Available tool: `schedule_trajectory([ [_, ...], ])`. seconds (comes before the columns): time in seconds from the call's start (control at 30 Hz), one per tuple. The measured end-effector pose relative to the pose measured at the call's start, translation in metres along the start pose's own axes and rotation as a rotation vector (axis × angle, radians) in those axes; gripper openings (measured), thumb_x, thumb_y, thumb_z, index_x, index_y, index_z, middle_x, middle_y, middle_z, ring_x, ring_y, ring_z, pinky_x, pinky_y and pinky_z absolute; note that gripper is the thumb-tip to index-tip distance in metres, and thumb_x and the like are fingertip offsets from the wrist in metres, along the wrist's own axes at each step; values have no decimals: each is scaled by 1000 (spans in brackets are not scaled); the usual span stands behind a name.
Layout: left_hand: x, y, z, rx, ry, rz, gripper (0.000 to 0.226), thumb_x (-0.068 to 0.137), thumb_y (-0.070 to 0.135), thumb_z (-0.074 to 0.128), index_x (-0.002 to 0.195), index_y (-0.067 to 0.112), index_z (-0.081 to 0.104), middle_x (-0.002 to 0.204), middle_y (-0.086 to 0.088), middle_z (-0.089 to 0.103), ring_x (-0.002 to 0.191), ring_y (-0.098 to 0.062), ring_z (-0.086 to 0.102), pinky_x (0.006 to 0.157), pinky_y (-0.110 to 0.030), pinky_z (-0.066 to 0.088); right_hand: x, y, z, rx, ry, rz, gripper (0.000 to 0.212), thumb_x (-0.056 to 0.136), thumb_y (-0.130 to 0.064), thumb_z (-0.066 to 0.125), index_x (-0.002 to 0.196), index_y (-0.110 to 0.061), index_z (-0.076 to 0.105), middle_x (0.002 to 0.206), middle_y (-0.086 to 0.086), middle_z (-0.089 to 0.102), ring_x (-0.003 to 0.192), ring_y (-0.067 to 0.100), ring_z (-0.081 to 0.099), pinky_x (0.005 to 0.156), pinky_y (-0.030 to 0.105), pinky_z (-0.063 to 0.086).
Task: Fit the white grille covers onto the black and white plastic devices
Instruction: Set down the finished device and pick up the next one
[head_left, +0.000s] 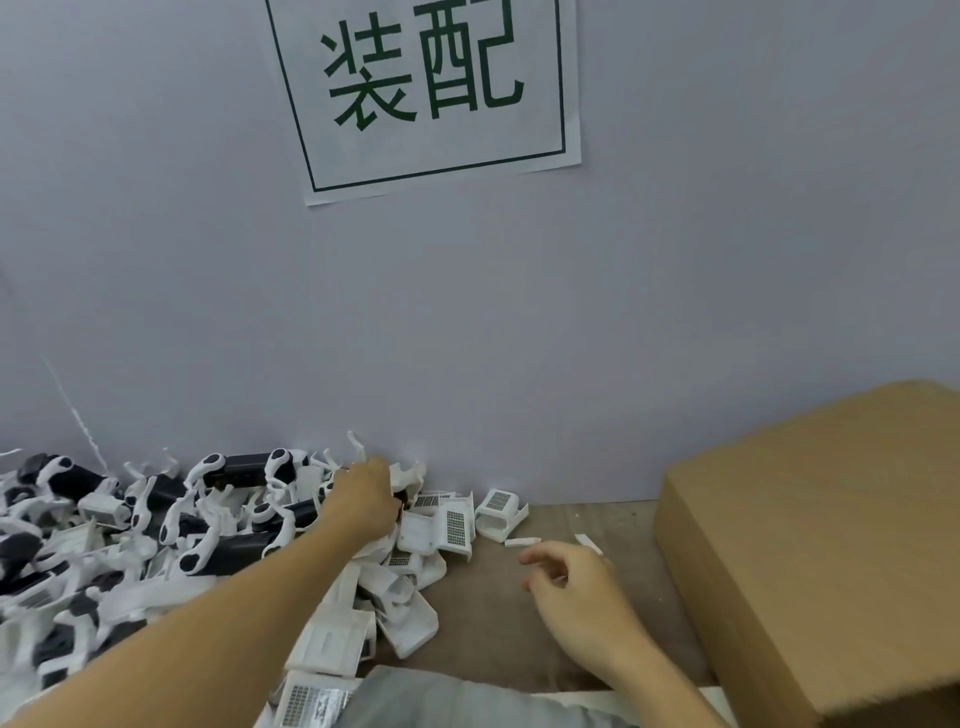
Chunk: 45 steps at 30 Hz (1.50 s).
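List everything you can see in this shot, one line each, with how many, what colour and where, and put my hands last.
devices: too many to count, black and white, piled at left against the wall
grille covers: many, white with grey mesh, heaped at centre
lone grille cover: one, white, right of the heap
plastic strips: two, white, on the table near the right hand
cardboard box: one, brown, right
sign: one, white with green characters, on the wall
table: one, brown
left hand: reaching into the heap, fingers hidden
right hand: hovering, fingers loosely curled, empty
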<state>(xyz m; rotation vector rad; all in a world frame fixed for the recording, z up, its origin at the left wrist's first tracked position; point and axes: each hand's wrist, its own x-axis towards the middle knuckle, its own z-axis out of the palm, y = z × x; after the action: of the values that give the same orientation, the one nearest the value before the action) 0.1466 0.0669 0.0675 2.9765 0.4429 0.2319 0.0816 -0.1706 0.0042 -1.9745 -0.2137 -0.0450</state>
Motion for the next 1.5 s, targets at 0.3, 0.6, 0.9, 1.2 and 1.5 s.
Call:
schedule_trajectory([
  [0.3,4,8,-59,-686,228,-198,27,94,16,58,76,-3,63,83,-22,70,76,-34,66,66,-39,57,3,-1,2,133,-6,66,27,93,-5,51,89,-24,70,77,1,73,62,8,64,67,27,55],
  [0.6,-77,42,-56,-1985,77,-388,10,98,-10,46,104,-4,51,97,-22,59,83,-32,63,79,-40,55,5,-5,-1,407,-46,196,28,98,-5,45,93,-11,72,70,5,75,55,14,64,47,19,43],
  [0.9,-124,90,26,-1605,16,-31,22,90,-16,54,92,5,56,96,-10,70,92,-27,69,86,-38,57,7,-11,-13,830,-78,270,63,106,-47,28,100,-5,75,93,16,77,78,27,74,72,37,44],
  [1.2,-119,79,32,-1156,-44,312,48,87,-18,50,111,20,67,108,6,72,102,-5,65,85,-13,50,10,-3,-13,706,68,187,21,97,-25,62,112,-10,64,94,14,75,75,21,70,61,31,52],
  [1.5,-113,86,32,-1594,-106,77,17,99,26,59,100,16,73,91,1,78,91,-13,73,72,-17,54,-3,0,0,-120,-29,-246,52,83,-53,62,130,-38,47,120,-10,50,113,3,52,97,33,47],
])
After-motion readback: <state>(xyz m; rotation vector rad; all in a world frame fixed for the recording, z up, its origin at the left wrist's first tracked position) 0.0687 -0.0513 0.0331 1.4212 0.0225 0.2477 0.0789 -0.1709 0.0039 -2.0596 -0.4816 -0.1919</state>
